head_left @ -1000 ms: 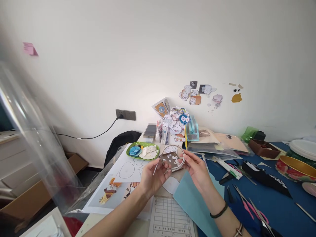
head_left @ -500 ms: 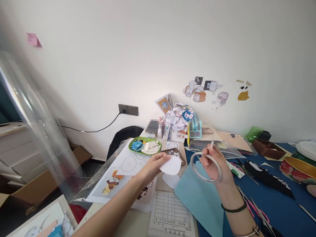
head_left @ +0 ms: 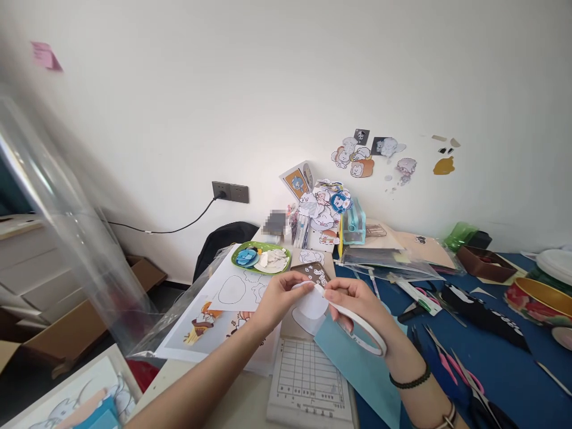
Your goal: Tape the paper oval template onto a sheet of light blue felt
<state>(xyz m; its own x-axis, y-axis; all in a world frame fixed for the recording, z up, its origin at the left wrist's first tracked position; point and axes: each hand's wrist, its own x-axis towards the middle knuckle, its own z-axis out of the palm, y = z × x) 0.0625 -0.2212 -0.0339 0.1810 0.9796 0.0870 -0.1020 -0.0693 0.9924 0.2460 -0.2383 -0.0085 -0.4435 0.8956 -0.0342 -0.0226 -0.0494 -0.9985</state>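
My left hand [head_left: 277, 297] pinches a white oval paper cut-out [head_left: 311, 305] by its upper edge, above the table. My right hand [head_left: 357, 307] holds a thin white roll of tape [head_left: 364, 330], its ring hanging below the palm. The fingertips of that hand pinch the tape's free end against the top of the cut-out. Both hands meet over a light blue paper sheet [head_left: 357, 369] and a printed grid form [head_left: 306, 384].
A green tray of paper scraps [head_left: 261, 257] and printed drawing sheets [head_left: 214, 322] lie to the left. Scissors and tools [head_left: 451, 363] lie on the blue mat at right, beside a gold-rimmed tin [head_left: 538, 301]. A clear plastic roll [head_left: 67, 226] leans at far left.
The hands first held the tape ring together, then parted with the left taking the white cut-out. Now they have come together again, with the tape end laid on the cut-out.
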